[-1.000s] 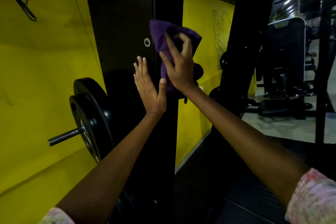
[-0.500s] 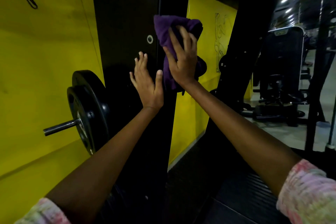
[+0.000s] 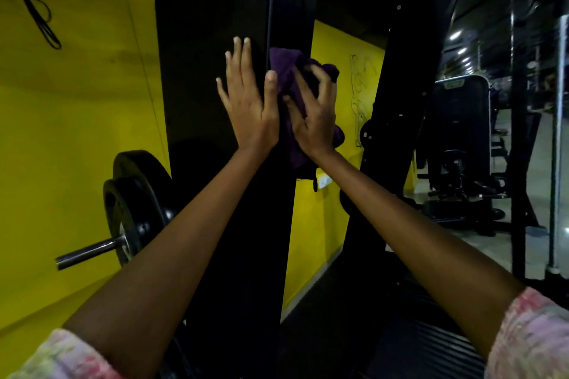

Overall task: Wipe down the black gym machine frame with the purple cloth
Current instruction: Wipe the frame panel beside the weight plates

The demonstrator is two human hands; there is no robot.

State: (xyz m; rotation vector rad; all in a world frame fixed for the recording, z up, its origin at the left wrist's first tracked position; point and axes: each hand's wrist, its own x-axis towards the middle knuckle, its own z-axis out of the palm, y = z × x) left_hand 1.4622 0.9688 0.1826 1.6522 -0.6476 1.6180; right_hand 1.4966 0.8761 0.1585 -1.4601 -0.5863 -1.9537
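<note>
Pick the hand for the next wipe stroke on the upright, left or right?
Right. The right hand already grips the purple cloth against the black gym machine frame; the left hand rests flat and bare beside it, probably bracing.

- The left hand [image 3: 246, 101] lies flat on the frame upright [image 3: 212, 71], at the picture's centre.
- The cloth [image 3: 284, 71] is at 3 o'clock of that hand, touching it, pressed on the upright's right edge under the right hand [image 3: 314, 114].
- Weight plates [image 3: 135, 203] sit on a bar [image 3: 89, 252] at 8 o'clock (left of the upright, before the wall [image 3: 77, 132]).
- Other machines [image 3: 462, 144] stand at 3 o'clock, well apart.
</note>
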